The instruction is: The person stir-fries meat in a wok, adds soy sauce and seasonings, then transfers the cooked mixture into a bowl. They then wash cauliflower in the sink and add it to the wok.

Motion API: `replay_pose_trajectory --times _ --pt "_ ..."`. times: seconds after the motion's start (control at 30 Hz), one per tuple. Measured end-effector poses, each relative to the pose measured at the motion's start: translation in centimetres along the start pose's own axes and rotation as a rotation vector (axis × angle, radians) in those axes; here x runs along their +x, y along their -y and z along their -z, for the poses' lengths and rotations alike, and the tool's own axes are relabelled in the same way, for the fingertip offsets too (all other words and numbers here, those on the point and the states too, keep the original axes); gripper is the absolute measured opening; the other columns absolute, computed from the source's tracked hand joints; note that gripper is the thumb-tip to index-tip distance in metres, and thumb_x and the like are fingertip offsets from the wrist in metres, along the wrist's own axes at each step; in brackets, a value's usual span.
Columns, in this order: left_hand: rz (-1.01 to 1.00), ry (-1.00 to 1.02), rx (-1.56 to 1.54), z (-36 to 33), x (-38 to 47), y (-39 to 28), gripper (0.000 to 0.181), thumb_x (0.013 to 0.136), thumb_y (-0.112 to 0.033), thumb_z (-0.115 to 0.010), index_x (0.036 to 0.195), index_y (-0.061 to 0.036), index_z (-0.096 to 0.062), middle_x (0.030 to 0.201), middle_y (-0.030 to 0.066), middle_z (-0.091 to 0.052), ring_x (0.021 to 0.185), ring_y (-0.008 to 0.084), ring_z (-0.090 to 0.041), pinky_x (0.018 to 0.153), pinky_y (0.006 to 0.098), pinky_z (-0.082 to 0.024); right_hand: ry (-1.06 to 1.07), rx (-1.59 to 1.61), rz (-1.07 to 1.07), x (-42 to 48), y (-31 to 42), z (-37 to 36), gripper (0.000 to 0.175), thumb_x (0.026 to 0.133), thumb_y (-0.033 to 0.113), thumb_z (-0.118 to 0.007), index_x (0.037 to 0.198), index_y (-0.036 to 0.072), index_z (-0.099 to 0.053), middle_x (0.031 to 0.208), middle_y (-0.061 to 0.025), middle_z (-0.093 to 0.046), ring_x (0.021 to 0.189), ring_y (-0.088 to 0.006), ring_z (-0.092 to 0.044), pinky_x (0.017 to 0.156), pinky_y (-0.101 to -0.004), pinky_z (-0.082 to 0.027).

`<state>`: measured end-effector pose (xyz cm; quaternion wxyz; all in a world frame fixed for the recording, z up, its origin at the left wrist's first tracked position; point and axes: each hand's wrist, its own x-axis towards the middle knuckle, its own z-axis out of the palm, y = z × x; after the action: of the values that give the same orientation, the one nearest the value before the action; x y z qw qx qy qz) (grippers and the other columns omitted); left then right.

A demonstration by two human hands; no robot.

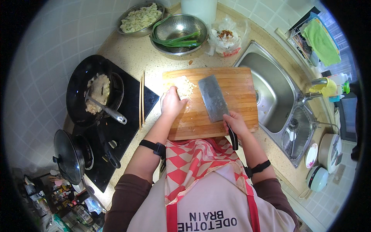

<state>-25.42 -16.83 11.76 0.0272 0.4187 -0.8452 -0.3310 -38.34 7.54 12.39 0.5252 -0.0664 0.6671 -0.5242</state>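
My right hand [235, 124] grips the black handle of a Chinese cleaver [214, 98]. Its broad grey blade is above the wooden cutting board [232, 84], and I cannot tell whether it touches the wood. At the board's left edge, my left hand [173, 102] has its thumb spread from the fingers, beside a pile of chopped pale pieces that look like garlic [185, 87]. Some of those fingers are hidden from above. Small wet bits cling to the wood below the pile.
Left, a black wok [74, 90] with food and a metal spatula [105, 109] sits on the cooktop [132, 100]; wooden chopsticks [141, 101] lie alongside. Behind the board are a steel bowl [179, 24] with green scallions and a plastic bag [229, 39]. The sink [262, 84] is right.
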Motion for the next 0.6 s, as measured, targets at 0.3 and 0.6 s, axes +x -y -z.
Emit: replay_pose_trajectory --times 0.3,0.6 --pt "-0.099 -0.010 -0.216 -0.8 0.0 -0.4 0.049 0.066 -0.012 -0.077 0.106 -0.0008 -0.051 0.075 0.0121 -0.058 0.070 0.0275 -0.060 0.067 0.0355 -0.049 0.224 0.064 -0.087 1.1 -1.2 -3.3 0.017 0.094 0.018 -0.049 0.081 0.007 -0.051 0.060 -0.0012 -0.051 0.046 -0.0112 -0.049 0.044 -0.0257 -0.042" --pt "-0.140 -0.345 -0.329 5.5 -3.3 -2.2 0.040 0.068 -0.012 -0.076 0.100 -0.0028 -0.054 0.074 0.0095 -0.056 0.069 0.0208 -0.057 0.065 0.0316 -0.048 0.372 -0.014 0.031 -1.1 4.1 -5.7 0.016 0.092 0.017 -0.049 0.081 0.006 -0.053 0.059 -0.0008 -0.052 0.047 -0.0104 -0.049 0.044 -0.0241 -0.041"
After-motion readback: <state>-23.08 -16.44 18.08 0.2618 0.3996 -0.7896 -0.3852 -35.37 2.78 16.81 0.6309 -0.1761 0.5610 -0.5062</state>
